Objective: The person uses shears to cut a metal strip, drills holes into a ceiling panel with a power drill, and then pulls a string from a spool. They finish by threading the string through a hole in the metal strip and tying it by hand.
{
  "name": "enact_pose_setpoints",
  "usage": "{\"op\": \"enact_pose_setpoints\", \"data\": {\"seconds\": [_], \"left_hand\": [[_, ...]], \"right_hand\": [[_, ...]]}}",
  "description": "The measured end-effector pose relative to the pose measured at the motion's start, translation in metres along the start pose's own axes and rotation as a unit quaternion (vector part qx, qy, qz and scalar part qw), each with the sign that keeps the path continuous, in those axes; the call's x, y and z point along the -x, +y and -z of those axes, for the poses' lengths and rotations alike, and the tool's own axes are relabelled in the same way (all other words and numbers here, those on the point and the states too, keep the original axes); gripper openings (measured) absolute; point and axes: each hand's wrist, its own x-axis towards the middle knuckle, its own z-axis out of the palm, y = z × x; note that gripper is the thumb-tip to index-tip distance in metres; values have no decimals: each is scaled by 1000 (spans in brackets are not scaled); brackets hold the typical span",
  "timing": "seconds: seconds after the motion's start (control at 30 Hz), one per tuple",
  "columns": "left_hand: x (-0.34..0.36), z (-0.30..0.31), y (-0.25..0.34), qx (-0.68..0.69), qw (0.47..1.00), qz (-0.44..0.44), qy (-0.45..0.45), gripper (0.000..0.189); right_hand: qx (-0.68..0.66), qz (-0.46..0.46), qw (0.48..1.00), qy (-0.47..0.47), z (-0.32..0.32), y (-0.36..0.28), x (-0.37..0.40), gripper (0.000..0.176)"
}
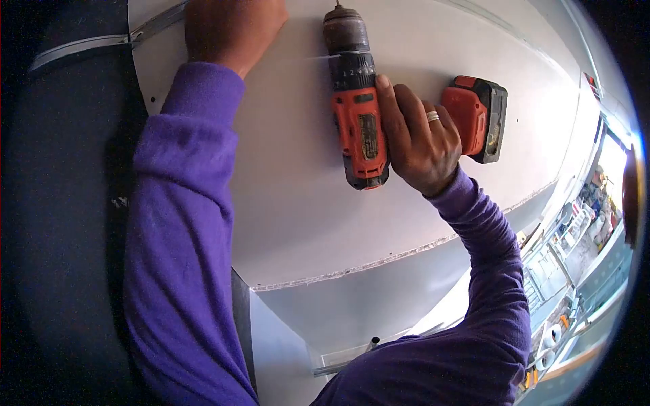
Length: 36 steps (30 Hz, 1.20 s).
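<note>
My right hand (421, 139) is wrapped around the grip of a red and black cordless drill (367, 128). One finger lies along the side of its body, and a ring shows on another. The chuck (345, 30) points to the top of the view, where a thin bit is partly cut off by the frame. A black and red battery (491, 122) sits at the end of the drill's handle. At the top left, my left hand (233, 30) is by the white board (291, 210); its fingers are hidden beyond the frame edge.
The board has a rough cut edge (352, 268) along its lower side and a few small dark holes. A metal strip (84, 49) crosses the dark area at the upper left. Far right, white rolls (550, 342) and assorted items appear beyond a bright opening.
</note>
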Motion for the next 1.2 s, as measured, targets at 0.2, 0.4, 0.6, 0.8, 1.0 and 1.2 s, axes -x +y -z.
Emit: {"op": "enact_pose_setpoints", "data": {"seconds": [0.2, 0.4, 0.6, 0.8, 1.0, 1.2], "left_hand": [[0, 4, 2, -5, 1000, 7, -11, 17], [-1, 3, 3, 2, 1000, -9, -13, 16], [-2, 5, 6, -3, 1000, -2, -10, 17], [-6, 7, 5, 0, 1000, -7, -14, 18], [-6, 7, 4, 3, 1000, -3, -24, 18], [-4, 8, 3, 5, 1000, -7, -25, 17]], "right_hand": [[-13, -6, 1000, -8, 4, 0, -2, 64], [-25, -12, 1000, -12, 4, 3, 1, 65], [-9, -11, 1000, -13, 4, 2, 2, 65], [-2, -19, 1000, -15, 2, -1, 2, 65], [-7, -27, 999, -30, 5, -3, 0, 64], [-4, -24, 1000, -16, 1, -4, 3, 66]]}}
